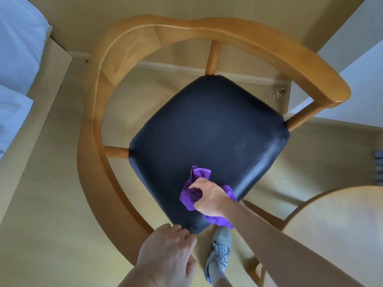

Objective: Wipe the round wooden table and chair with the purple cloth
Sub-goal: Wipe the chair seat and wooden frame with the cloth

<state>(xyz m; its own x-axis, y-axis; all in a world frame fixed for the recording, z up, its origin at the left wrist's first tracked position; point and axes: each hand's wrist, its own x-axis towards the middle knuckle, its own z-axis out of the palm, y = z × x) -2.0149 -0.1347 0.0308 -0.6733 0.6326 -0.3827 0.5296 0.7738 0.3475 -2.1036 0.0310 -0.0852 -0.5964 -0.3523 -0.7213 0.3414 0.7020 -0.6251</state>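
- So the right hand (209,196) has the purple cloth (191,195) bunched up in curled fingers and pressed down on the chair (207,129), on the dark seat pad near its front corner.
- Left hand (165,251) is on that near corner of the seat, fingers bent over the edge. Looks like it's steadying the chair, though I can't tell how hard it grips.
- Tip for this bit: I'd flatten the cloth out more. Wadded like that it only touches a small patch. Long overlapping strokes from the far edge back toward you should cover the pad.
- The wooden armrest ring probably needs a pass too.
- Round wooden table (339,222) sits at the near right, just beside the chair.
- Containers: none that I can see, nothing holding anything.
- There's a grey sneaker (219,253) on the floor below the seat.
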